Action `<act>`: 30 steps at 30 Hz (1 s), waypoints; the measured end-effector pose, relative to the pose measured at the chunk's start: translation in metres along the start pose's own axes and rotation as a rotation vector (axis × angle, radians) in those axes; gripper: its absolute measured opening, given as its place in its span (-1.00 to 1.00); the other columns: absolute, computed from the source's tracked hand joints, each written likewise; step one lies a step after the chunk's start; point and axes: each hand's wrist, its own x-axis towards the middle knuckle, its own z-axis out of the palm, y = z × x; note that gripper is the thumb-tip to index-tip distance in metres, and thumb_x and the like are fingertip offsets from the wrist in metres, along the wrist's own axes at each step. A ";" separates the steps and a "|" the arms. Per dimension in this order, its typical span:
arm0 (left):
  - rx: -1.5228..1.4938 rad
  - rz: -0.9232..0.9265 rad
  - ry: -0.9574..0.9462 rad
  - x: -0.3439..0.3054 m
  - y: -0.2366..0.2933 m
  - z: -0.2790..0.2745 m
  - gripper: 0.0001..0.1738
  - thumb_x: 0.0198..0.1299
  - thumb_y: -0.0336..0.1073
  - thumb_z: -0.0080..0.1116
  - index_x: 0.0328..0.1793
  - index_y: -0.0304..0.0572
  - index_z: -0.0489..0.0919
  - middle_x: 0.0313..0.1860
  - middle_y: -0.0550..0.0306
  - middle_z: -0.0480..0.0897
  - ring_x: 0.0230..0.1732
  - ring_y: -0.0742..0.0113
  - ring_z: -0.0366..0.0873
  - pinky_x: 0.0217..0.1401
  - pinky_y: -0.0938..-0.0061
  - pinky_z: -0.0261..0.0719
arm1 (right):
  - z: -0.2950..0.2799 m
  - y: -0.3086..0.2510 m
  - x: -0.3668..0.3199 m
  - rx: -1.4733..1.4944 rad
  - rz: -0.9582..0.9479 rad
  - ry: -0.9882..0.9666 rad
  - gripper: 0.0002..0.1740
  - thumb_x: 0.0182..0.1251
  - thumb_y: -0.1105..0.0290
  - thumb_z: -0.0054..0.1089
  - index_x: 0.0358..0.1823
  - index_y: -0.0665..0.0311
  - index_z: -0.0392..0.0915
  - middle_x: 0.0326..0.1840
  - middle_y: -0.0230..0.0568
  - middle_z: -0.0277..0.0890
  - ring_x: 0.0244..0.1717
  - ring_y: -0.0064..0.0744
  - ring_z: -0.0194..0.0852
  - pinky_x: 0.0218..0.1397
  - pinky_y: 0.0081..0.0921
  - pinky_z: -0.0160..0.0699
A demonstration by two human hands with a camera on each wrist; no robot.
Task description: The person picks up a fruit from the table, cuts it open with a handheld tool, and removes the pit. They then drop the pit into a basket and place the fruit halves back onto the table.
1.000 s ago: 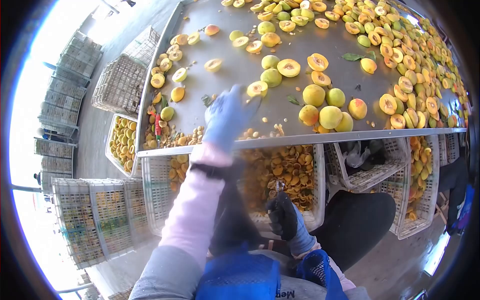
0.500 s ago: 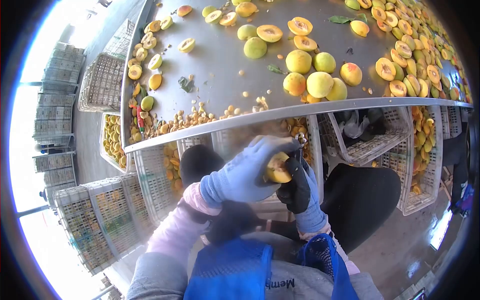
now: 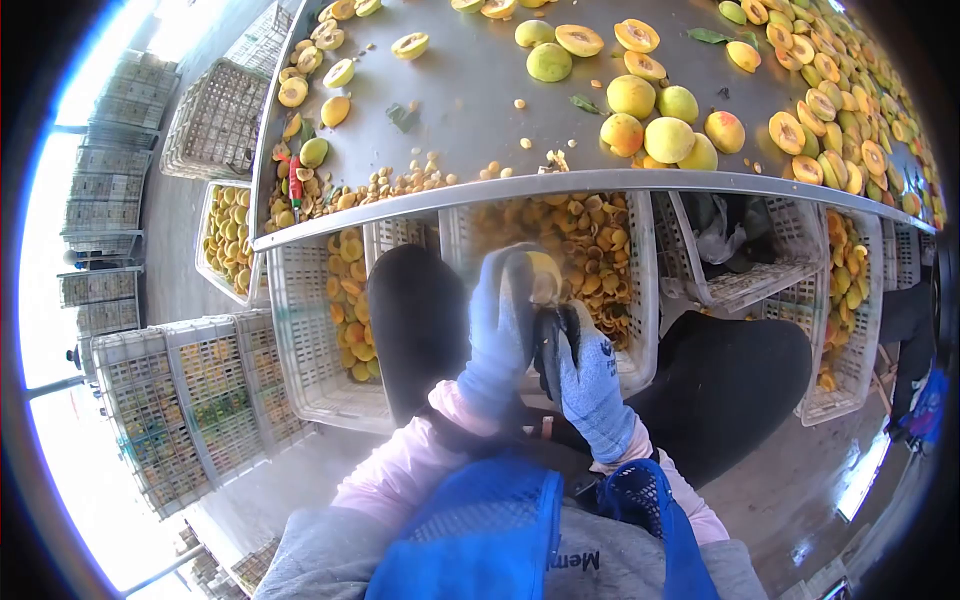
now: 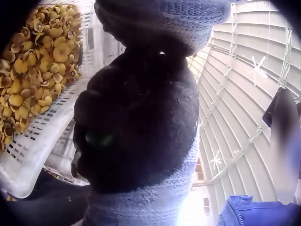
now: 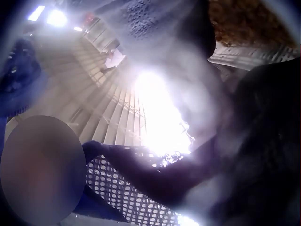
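Note:
My gloved left hand [image 3: 498, 325], blurred by motion, holds a yellow peach half [image 3: 546, 278] over the crate of cut peaches [image 3: 600, 255]. Close against it, my right hand [image 3: 592, 375] is curled, its black-coated fingers around a small tool. The tool's metal tip, plain in the earlier head frames, is hidden now. A clenched black-coated glove [image 4: 141, 127] fills the middle of the left wrist view, a green bit showing between its fingers. The right wrist view is mostly blur, with a light blue glove [image 5: 141, 23] at its top.
A metal table [image 3: 480, 110] holds whole peaches [image 3: 668, 140], peach halves [image 3: 409, 46] and loose pits [image 3: 400, 180]. A red-handled tool [image 3: 295, 182] lies at its left corner. Crates stand below, including one with a plastic bag [image 3: 722, 240]. Stacked crates [image 3: 190, 400] are at left.
My left hand has come back from the table with a peach half to meet my right hand. Both hands have since shifted, and the peach half sits higher, over the crate.

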 end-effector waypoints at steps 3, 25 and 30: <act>-0.017 0.017 0.037 -0.006 0.005 0.005 -0.64 0.49 -0.11 -0.14 0.06 -0.27 0.48 -0.30 0.10 0.59 -0.32 0.44 0.53 -0.21 0.51 0.51 | 0.002 -0.004 0.000 0.019 0.036 -0.022 -0.68 0.35 0.46 0.04 0.06 0.50 0.41 -0.22 0.21 0.52 -0.22 0.15 0.56 -0.24 -0.19 0.51; 0.224 0.208 -0.679 0.023 -0.004 -0.036 -0.63 0.10 -0.44 0.07 0.08 -0.33 0.48 -0.18 -0.10 0.56 -0.21 0.05 0.56 -0.11 0.34 0.53 | -0.003 0.002 -0.012 0.877 0.848 -0.339 -0.61 0.48 0.04 -0.03 -0.18 0.26 0.46 -0.64 -0.49 0.32 -0.75 -0.70 0.14 -0.73 -0.70 0.09; 0.204 0.110 -0.613 0.022 0.007 -0.028 -0.71 0.33 -0.24 -0.08 -0.16 -0.26 0.61 -0.46 0.04 0.57 -0.43 0.33 0.52 -0.30 0.44 0.49 | -0.011 -0.014 -0.012 0.957 0.957 -0.396 -0.50 0.45 -0.13 -0.11 -0.33 0.18 0.44 -0.73 -0.54 0.18 -0.84 -0.73 -0.04 -0.80 -0.70 -0.11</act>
